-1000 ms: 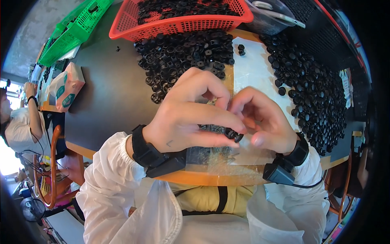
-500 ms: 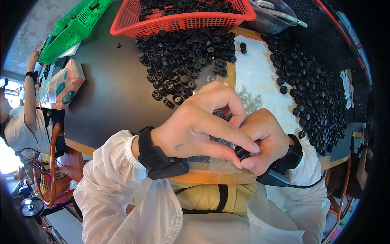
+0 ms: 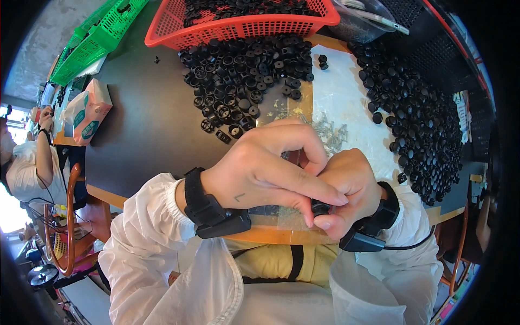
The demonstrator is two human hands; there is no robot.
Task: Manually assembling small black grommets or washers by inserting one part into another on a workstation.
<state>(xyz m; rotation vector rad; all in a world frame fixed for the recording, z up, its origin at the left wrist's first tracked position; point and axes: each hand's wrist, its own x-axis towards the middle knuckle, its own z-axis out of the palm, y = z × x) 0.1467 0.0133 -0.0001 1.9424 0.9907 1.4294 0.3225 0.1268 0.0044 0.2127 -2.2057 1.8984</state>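
Grey tabletop (image 3: 146,119), wood-edged; hands (image 3: 260,173) pinch black part (image 3: 320,208); co-worker (image 3: 26,170) left.

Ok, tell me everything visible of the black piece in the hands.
The black piece is small and slightly shiny, perhaps plastic, with a rounded visible edge. Fingers of the left hand and right hand touch it and hide most of it, so its full shape and tilt can't be told. It is held near the front edge of the table.

Small angular mark (image 3: 239,198), back of left hand (image 3: 264,174), near centre. Tissue pack (image 3: 96,111), 10 o'clock: teal patches (image 3: 90,129), print unreadable. White strip (image 3: 461,118), 2–3 o'clock: too small.
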